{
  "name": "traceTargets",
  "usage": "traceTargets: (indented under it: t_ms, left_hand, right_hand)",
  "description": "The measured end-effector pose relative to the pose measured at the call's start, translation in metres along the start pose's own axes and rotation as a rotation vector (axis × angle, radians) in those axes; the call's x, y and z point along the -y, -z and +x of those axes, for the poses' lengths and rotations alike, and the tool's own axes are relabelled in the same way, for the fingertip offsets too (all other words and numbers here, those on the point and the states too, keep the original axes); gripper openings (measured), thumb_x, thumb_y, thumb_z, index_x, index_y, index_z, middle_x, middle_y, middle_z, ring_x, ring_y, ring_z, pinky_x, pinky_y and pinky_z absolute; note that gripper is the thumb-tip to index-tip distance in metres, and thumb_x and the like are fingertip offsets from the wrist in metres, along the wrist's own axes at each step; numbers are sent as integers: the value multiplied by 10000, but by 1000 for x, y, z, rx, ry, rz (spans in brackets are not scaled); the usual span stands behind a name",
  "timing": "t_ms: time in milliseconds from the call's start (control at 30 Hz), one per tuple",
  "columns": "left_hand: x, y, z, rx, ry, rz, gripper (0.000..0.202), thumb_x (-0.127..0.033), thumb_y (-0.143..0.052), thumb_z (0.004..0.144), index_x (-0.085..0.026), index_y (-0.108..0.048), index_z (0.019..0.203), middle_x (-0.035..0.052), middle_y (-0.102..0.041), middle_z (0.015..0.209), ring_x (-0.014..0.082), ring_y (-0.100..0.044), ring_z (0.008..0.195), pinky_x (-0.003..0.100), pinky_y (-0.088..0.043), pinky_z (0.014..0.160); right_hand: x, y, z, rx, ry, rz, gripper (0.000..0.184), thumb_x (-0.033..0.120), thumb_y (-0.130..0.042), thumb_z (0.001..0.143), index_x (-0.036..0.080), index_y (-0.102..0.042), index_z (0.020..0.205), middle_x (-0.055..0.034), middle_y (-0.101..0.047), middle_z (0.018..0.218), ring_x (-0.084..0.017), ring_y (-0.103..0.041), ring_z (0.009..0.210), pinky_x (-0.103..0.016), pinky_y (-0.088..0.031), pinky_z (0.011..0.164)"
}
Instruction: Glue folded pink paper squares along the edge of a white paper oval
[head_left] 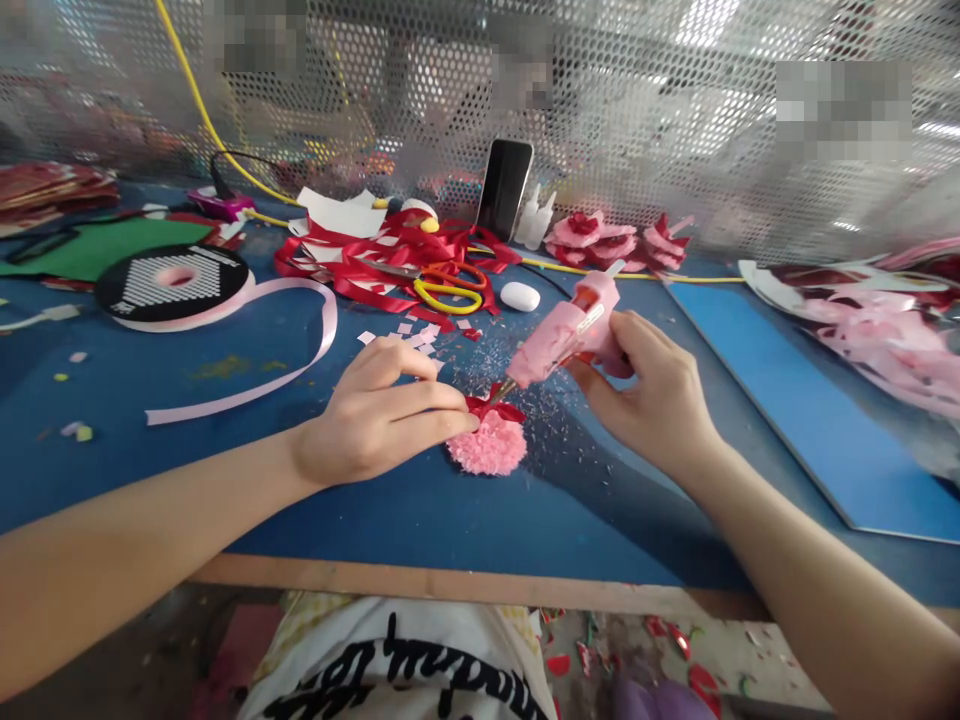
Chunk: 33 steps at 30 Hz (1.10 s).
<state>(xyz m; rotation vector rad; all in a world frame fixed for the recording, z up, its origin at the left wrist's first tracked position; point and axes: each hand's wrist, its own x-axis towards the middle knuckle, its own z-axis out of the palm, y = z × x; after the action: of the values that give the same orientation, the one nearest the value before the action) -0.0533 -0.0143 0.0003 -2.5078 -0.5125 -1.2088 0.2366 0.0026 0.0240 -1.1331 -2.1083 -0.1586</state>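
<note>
A pink hot glue gun (559, 335) is in my right hand (656, 395), whose fingers wrap round its handle. Its metal nozzle points down and left, at a red ribbon piece (504, 410) on top of a fluffy pink round piece (491, 447). My left hand (390, 410) reaches in from the left, with its fingertips pressed on the left edge of the fluffy piece and the ribbon. Part of the ribbon lies hidden under those fingers. Small pale squares (424, 335) and fine clear bits are scattered on the blue table (360, 530) just behind.
A spool of pale pink ribbon (176, 285) trails its loose end on the left. Behind my hands are scissors (450, 290), tangled red ribbon (352, 270), a white case (520, 296), a phone (506, 185) and small bottles (534, 220). A blue board (810, 400) lies right.
</note>
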Motion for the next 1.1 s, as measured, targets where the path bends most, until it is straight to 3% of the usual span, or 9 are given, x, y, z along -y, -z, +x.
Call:
traceTargets:
  t_ms: [233, 800, 967, 1033, 1100]
  left_hand:
    - [-1, 0, 0, -17, -4, 5, 158, -144, -710, 883, -255, -751, 989, -8, -776, 877, 191, -596, 843, 344, -461, 784]
    - [-3, 1, 3, -38, 7, 31, 94, -214, -708, 907, -272, -760, 959, -24, -778, 859, 176, -599, 801, 327, -472, 741]
    - [-4, 2, 5, -68, 13, -30, 129, -181, -770, 848, -247, -741, 955, -26, -792, 873, 173, -575, 774, 320, -478, 732]
    - [-6, 0, 7, -93, 93, -103, 103, -169, -773, 840, -243, -733, 901, -24, -785, 853, 160, -597, 772, 308, -495, 751]
    - [-9, -3, 9, -91, 302, -218, 84, -154, -757, 834, -232, -726, 833, -11, -772, 842, 155, -637, 797, 308, -510, 782]
  right_hand:
    - [1, 0, 0, -11, 47, -4, 272, 209, -612, 880, 259, -385, 739, 9, -427, 681, -146, -397, 584, -324, -299, 530]
    - [-1, 2, 0, -51, 64, -50, 147, 182, -617, 875, 254, -495, 835, -18, -530, 720, -158, -457, 602, -333, -317, 531]
    - [-1, 5, -2, -61, 117, -120, 121, 172, -585, 881, 258, -502, 900, -57, -594, 812, -192, -534, 681, -350, -376, 563]
    - [-3, 7, -1, -71, 157, -182, 130, 185, -591, 873, 258, -509, 942, -87, -620, 898, -227, -580, 778, -376, -424, 624]
    - [-6, 8, 1, -78, 158, -223, 151, 216, -609, 860, 253, -519, 975, -116, -624, 981, -260, -597, 869, -401, -451, 684]
